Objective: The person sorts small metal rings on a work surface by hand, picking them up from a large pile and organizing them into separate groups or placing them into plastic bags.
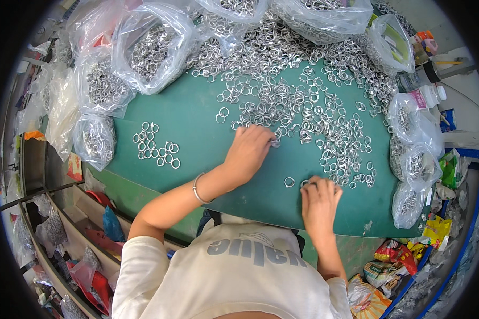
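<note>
Silver rings (274,106) lie scattered over a green table (197,119), with a smaller cluster (158,149) at left and clear plastic bags (185,32) of rings along the edges. The left hand (248,151) curls at the main spread; the right hand (321,201) curls nearer the body. Whether either grip is closed on a ring, I cannot tell.

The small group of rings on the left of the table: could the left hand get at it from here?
Probably yes: only green tabletop shows between the left hand and the small group of rings. The arm would likely need to swing left.
</note>
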